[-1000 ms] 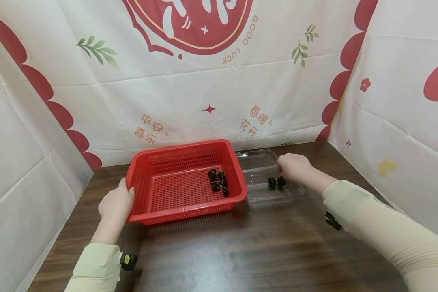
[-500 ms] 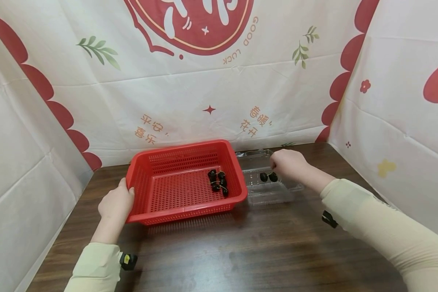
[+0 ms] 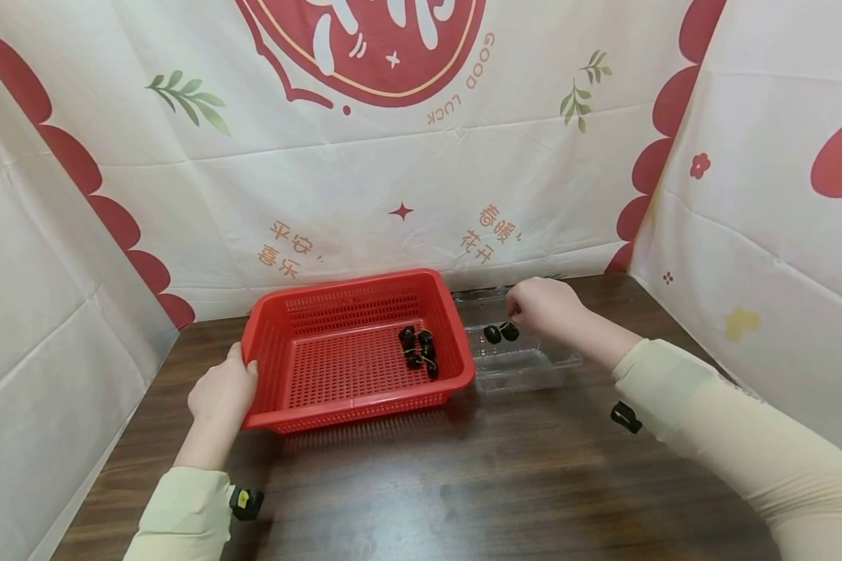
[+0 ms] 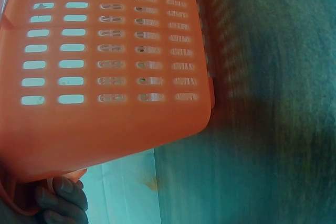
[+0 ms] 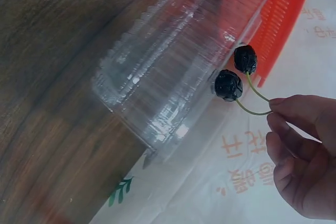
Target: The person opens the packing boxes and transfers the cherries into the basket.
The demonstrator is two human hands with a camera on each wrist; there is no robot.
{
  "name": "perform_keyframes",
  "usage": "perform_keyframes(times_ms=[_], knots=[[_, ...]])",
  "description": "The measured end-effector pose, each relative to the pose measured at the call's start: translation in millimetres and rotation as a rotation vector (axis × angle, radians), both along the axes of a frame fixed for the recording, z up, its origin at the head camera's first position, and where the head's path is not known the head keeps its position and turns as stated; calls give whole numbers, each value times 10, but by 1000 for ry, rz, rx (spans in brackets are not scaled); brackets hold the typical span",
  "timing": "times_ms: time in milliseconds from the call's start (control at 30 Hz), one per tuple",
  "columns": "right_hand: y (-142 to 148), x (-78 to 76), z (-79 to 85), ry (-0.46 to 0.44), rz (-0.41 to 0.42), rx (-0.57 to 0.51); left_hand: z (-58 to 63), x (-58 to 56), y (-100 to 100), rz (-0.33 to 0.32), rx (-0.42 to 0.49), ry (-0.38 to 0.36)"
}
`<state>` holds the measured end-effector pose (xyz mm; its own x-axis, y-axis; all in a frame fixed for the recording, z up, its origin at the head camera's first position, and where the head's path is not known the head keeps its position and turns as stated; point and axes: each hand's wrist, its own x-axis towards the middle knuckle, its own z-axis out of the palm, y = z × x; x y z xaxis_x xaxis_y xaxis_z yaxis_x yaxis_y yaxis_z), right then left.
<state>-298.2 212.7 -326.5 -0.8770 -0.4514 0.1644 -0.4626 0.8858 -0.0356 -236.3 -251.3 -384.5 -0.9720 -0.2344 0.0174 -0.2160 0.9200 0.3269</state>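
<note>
My right hand [image 3: 543, 305] pinches the joined green stems [image 5: 254, 113] of a pair of dark cherries [image 5: 229, 85] between thumb and forefinger. The cherries hang over the clear plastic box [image 3: 519, 379], close to the basket's right side in the head view. My left hand [image 3: 223, 391] grips the left rim of the red plastic basket [image 3: 365, 407]. In the left wrist view its curled fingers [image 4: 63, 192] show under the basket's edge. Several dark cherries [image 3: 428, 352] with stems lie at the right end of the basket floor.
The basket and the box stand side by side on a dark wooden table [image 3: 421, 483], the basket's right rim overlapping the box in the head view. Printed white cloth [image 3: 365, 187] rises behind the table and on both sides.
My right hand has lifted the pair of cherries and moved them left, nearer the basket. My left hand and the basket have stayed where they were.
</note>
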Motion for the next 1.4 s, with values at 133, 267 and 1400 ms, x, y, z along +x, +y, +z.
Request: perform_keyframes(times_ms=[133, 267, 1400], knots=[[-40, 0, 40, 13, 1, -11, 1, 4, -5, -1, -2, 2], [-74, -10, 73, 36, 12, -24, 2, 8, -7, -1, 3, 0], [-483, 52, 274, 232, 220, -160, -4, -5, -22, -4, 13, 0]])
